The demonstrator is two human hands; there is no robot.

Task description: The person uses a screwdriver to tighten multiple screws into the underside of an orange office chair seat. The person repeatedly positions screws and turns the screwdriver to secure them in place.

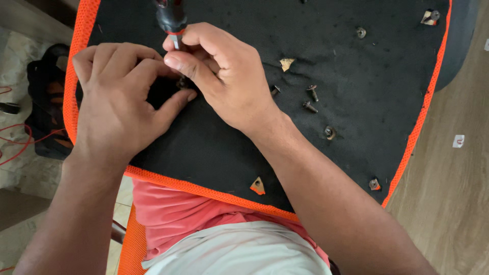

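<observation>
The right hand (pixel 224 76) pinches the metal shaft of a screwdriver (pixel 170 20), its black and red handle rising at the far edge. The left hand (pixel 117 97) curls beside it, fingertips closed around a small fitting, mostly hidden, on the black seat panel (pixel 214 147) with orange mesh trim. Loose screws (pixel 311 92) lie to the right on the panel.

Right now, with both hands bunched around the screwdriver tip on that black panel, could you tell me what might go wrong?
1. The left hand has fingertips right beside the screwdriver tip, so a slip could jab them.
2. The right hand hides the tip, so seating is hard to check.
3. Loose screws lie on the black panel near the right forearm; a nudge could probably scatter them.
</observation>
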